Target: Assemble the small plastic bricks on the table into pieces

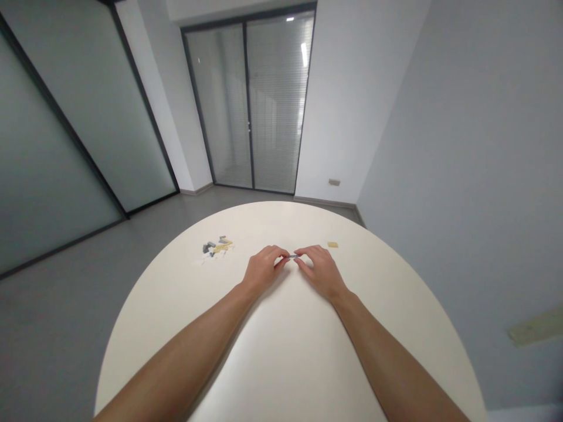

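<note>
My left hand (pixel 266 265) and my right hand (pixel 322 268) meet near the middle of the table, their fingertips a short gap apart. Between them is a thin, dark grey toy-brick piece (pixel 292 256), pinched at its left end by my left thumb and fingers. The fingers of my right hand close on its right end. Its finer shape is too small to make out, and its ends are hidden by the fingertips. Left of my left hand lies a loose pile of small grey, yellow and white pieces (pixel 217 248). Beyond my right hand rests a flat tan plate (pixel 333 244).
The round white table (pixel 281 363) has a curved far edge. Behind it are a glazed door with blinds (pixel 277 105), white walls and a wall socket (pixel 334 182). Frosted glass panels (pixel 88 88) stand to the left, above a grey floor (pixel 57 328).
</note>
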`<action>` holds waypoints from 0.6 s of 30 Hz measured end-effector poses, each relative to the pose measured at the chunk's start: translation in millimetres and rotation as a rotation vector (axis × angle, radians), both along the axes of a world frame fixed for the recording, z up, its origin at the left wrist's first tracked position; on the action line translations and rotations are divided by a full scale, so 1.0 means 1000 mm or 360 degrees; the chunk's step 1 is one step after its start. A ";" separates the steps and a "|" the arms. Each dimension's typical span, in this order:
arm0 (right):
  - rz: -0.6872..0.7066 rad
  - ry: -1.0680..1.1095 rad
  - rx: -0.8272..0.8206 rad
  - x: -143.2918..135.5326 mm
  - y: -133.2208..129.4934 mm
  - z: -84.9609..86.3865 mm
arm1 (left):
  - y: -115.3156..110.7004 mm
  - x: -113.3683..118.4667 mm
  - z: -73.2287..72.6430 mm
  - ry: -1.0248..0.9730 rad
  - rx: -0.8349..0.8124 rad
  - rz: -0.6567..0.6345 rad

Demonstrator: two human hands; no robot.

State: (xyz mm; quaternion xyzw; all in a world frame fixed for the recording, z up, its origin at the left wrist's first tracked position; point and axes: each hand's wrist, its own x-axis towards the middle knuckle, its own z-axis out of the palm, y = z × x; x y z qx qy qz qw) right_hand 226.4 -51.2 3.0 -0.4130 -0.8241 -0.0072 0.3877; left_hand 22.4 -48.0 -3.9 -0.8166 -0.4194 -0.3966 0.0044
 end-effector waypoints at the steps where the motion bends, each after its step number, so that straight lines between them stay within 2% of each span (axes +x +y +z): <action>1: 0.0001 0.0002 0.0005 0.000 0.000 0.000 | 0.000 0.000 0.000 0.0002 0.0000 0.0001; 18: -0.0005 -0.0034 -0.0009 -0.001 0.000 0.001 | 0.002 0.001 -0.001 -0.0005 0.0023 -0.0001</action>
